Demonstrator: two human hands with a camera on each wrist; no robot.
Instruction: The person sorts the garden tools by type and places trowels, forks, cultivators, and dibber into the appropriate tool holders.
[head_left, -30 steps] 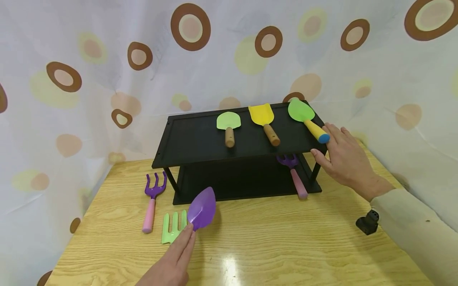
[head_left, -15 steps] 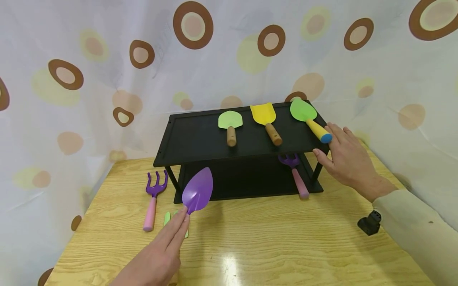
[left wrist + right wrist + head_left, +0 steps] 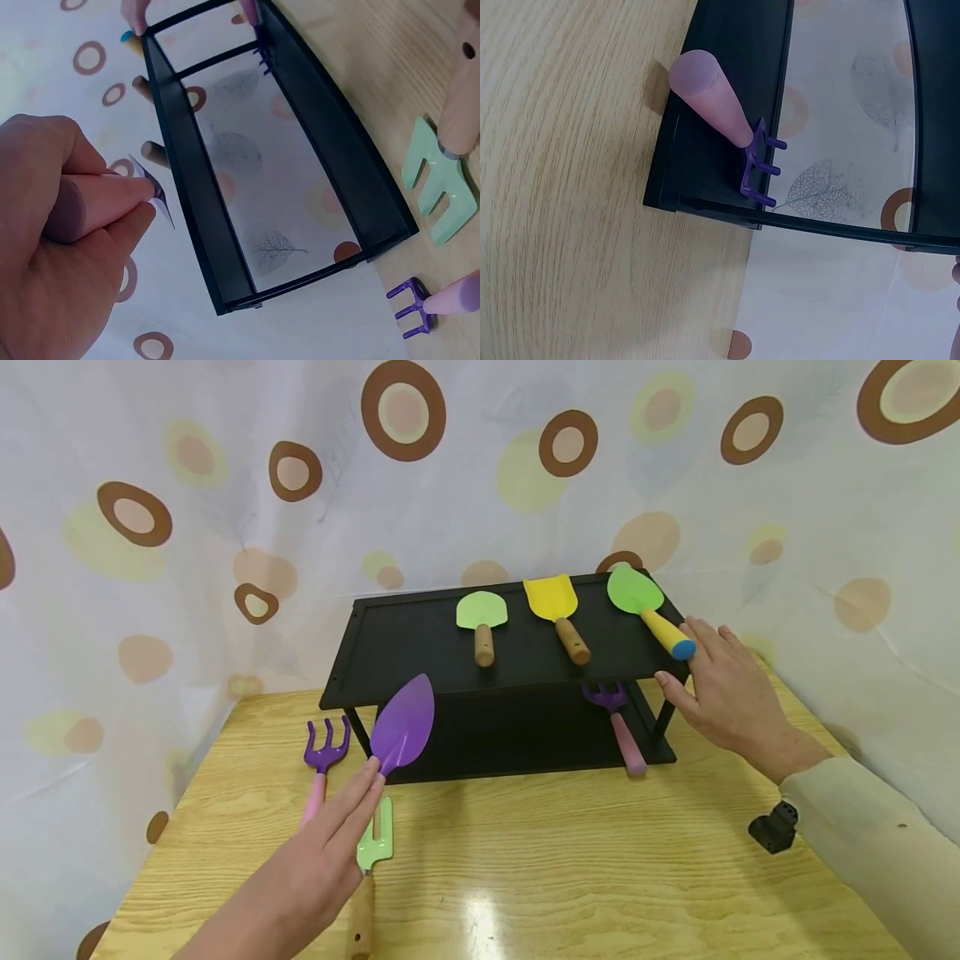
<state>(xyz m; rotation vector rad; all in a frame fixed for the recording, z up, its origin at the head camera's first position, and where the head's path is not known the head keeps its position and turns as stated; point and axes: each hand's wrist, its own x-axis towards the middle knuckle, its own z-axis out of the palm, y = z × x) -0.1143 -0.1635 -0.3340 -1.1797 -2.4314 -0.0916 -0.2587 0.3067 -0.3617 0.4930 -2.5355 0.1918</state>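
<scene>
Left grip (image 3: 315,860): holds purple leaf-shaped trowel (image 3: 403,724).
Right grip (image 3: 723,693): straight, touching black rack (image 3: 405,643).
Rack: three green-or-yellow scoops (image 3: 551,597), purple fork (image 3: 618,727), likely done.
Tabletop (image 3: 562,860): second purple fork (image 3: 322,758), green fork (image 3: 375,853), maybe left.

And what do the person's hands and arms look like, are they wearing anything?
No gloves or rings show on the left hand or right hand. A beige cloth sleeve with one tiny dark mark ends near the right wrist, with a small, blocky black piece beside it. No left sleeve shows.
</scene>
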